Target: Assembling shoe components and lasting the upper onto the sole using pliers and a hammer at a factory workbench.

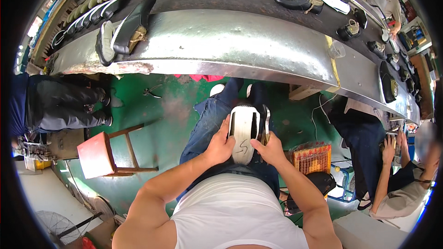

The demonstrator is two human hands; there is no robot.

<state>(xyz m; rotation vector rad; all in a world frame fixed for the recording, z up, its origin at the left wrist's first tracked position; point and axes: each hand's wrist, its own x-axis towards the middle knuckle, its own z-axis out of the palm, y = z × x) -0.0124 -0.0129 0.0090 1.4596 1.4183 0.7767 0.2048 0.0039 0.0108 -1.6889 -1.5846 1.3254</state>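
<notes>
A shoe upper on its last (pixel 245 133) lies over my lap with its bottom turned up, white-soled and dark-edged, with a dark hand-drawn mark near the heel end. My left hand (pixel 222 144) is closed on its left side, thumb on the white bottom. Along its right side, my right hand (pixel 269 148) grips a slim, shiny metal hand tool (pixel 267 119) with a curved head; its exact kind is unclear. The right thumb also rests on the shoe's bottom.
A metal-edged bench (pixel 207 41) curves ahead, with a dark shoe (pixel 134 25) and a white sole (pixel 105 41) on its left. More shoes (pixel 302 3) stand at right. A red stool (pixel 98 154) is at left; pliers (pixel 151 92) lie on the floor. Co-workers (pixel 406 180) sit and stand nearby.
</notes>
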